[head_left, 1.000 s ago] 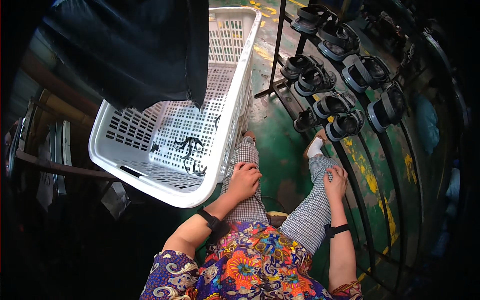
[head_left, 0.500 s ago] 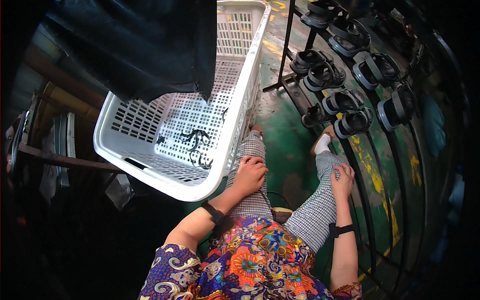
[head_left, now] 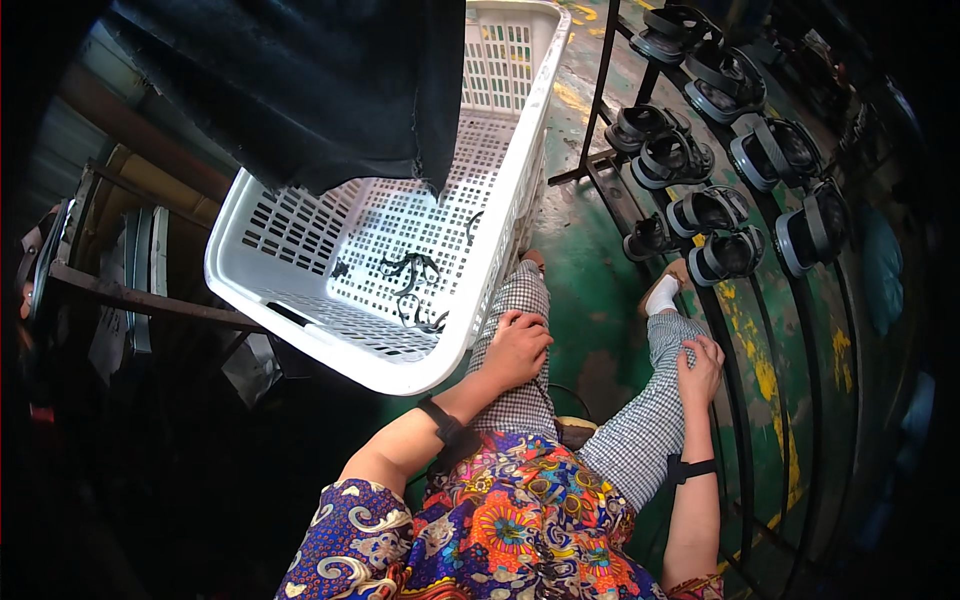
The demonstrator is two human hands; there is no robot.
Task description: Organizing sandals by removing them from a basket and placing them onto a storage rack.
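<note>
Rack [head_left: 598, 98] at my right, white basket [head_left: 400, 377] at my left under hanging cloth [head_left: 320, 100], sandals [head_left: 726, 256] on the rack and black straps [head_left: 420, 263] in the basket: nothing is being handled, and how much remains I can't tell. The basket lies just ahead and left of my left grip [head_left: 517, 352], the sandals beyond my right grip [head_left: 701, 370]. Each rests loosely curled on a leg [head_left: 522, 405], holding nothing that shows.

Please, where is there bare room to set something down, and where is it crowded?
Bare green floor shows between the checked trouser legs. The white basket has bare mesh between its black strips and far wall. Rows of dark sandals crowd the right side.
</note>
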